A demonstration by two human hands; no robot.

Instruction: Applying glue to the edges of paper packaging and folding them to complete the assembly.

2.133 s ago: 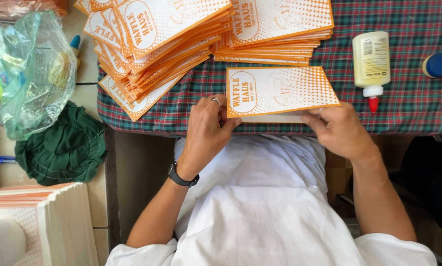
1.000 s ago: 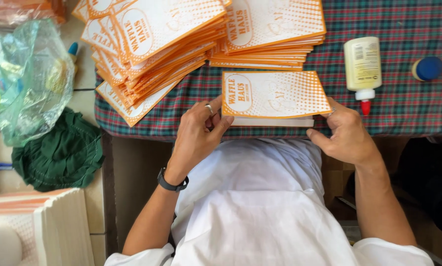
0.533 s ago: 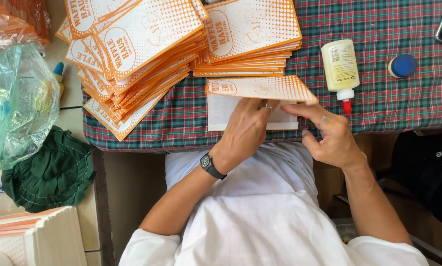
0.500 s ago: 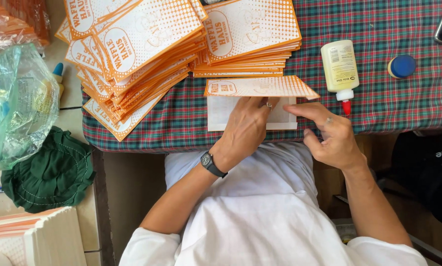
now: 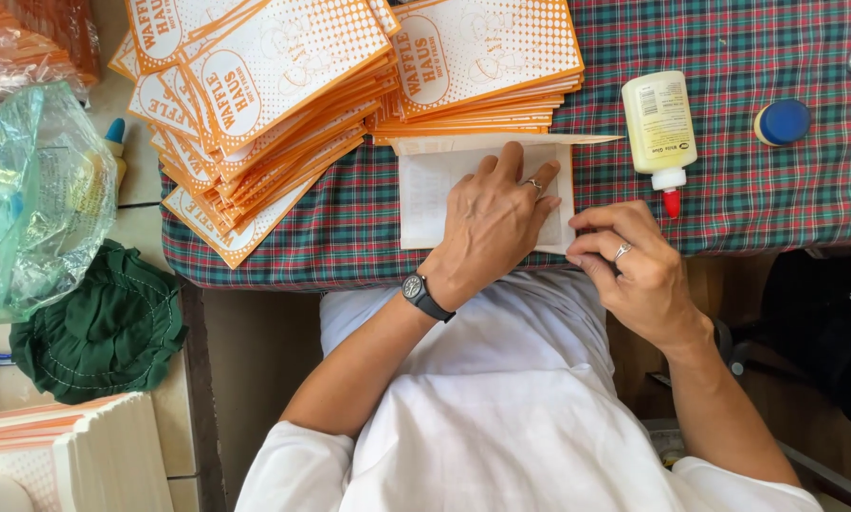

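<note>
A flat paper bag lies plain white side up on the plaid tablecloth near the front edge. My left hand, with a ring and a black wristwatch, presses flat on the bag with fingers spread. My right hand, also ringed, pinches the bag's lower right corner. Behind the bag stand two stacks of orange and white printed paper bags, one fanned stack at the left and one neat stack at the middle.
A yellowish glue bottle with a red tip lies right of the bag, its blue cap further right. Off the table at left are a clear plastic bag, a green cloth and another paper stack.
The bag lay printed side up, held at both ends. It has been flipped over to its white side, and my left hand has moved onto it, pressing it down.
</note>
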